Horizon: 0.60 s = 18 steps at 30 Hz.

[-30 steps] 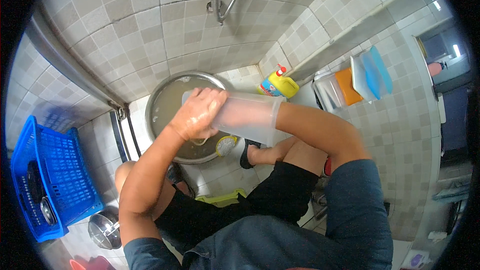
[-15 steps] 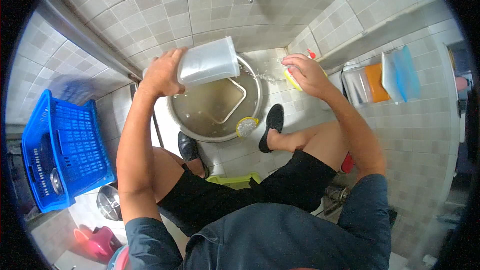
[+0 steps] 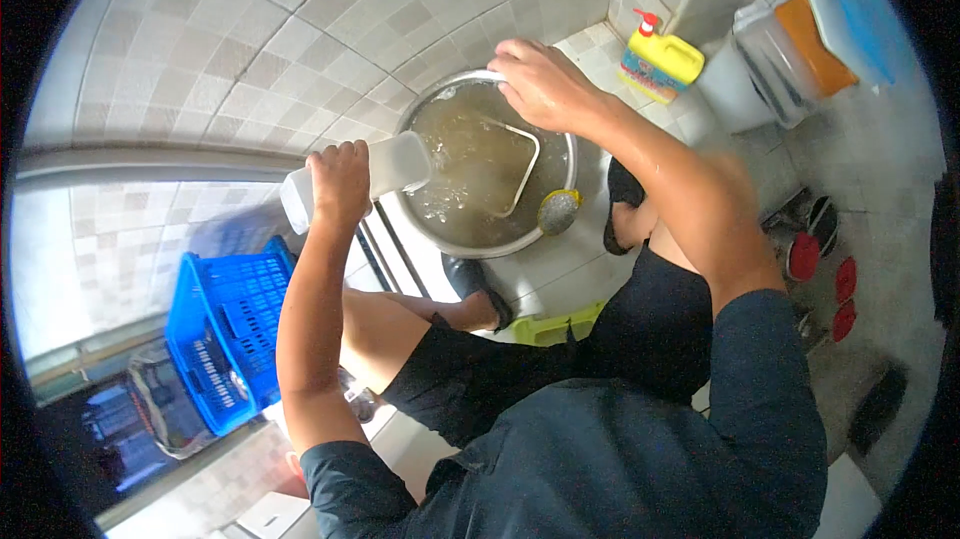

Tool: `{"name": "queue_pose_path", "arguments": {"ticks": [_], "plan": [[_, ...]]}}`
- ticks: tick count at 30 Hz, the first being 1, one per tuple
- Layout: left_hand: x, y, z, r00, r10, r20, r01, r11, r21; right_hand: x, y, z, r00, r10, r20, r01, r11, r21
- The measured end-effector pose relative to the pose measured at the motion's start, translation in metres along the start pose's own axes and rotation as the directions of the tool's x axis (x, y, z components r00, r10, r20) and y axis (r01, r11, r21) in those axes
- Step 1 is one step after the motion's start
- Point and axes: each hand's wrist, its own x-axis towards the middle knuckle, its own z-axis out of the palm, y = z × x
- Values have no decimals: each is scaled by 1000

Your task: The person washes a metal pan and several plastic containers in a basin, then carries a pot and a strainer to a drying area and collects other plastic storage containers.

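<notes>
My left hand [image 3: 340,179] is closed around a translucent plastic container [image 3: 398,161], which lies on its side with one end over the basin's left rim. A round metal basin [image 3: 425,232] holds murky water with bubbles on it, and a bent pale rod [image 3: 531,171] shows in the water. Above the basin's far right rim is my right hand [image 3: 540,87], its fingers curled down; what they hold, if anything, is hidden. On the right rim rests a grey scrubber with a yellow edge [image 3: 559,211].
A yellow pump bottle [image 3: 662,64] with a red top stands right of the basin, near white, clear and orange containers [image 3: 812,44]. At the left is a blue plastic basket [image 3: 240,319]. A green plastic piece [image 3: 560,326] lies between my feet. Tiled walls surround the basin.
The plastic container has tipped lower over the basin in my left hand. My right hand has come left, away from the yellow bottle, to the basin's rim. The view has turned.
</notes>
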Motion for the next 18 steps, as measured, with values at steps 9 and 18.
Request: {"name": "queue_pose_path", "arguments": {"ticks": [9, 18], "plan": [[24, -45, -96, 998, 53, -32, -44, 966, 254, 7, -20, -27, 992, 95, -79, -78, 978, 193], [19, -65, -143, 972, -16, 236, -52, 958, 281, 9, -28, -45, 851, 270, 451, -111, 931, -348]]}}
